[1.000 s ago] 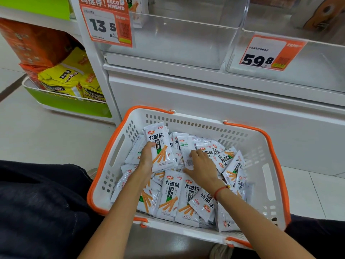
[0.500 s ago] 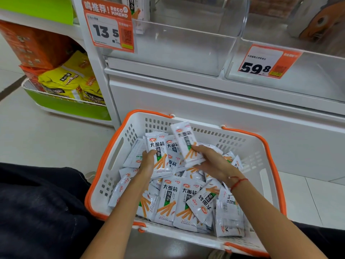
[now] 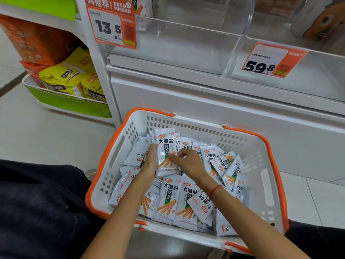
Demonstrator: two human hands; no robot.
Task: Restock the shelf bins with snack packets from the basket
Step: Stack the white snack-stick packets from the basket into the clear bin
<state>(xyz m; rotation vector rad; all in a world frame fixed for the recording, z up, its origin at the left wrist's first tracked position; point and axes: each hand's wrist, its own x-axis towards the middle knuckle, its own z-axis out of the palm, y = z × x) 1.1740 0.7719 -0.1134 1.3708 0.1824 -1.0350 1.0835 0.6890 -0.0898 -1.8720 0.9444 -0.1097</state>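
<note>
At frame centre, the left hand (image 3: 150, 163) grips an upright packet (image 3: 166, 146) above the basket (image 3: 261, 161) of packets; the right hand (image 3: 188, 162) pinches its front. At upper centre, bin (image 3: 186, 45) carries a 13.5 tag (image 3: 111, 25).

Yellow bags (image 3: 63, 81), orange price tags (image 3: 112, 23)
</note>
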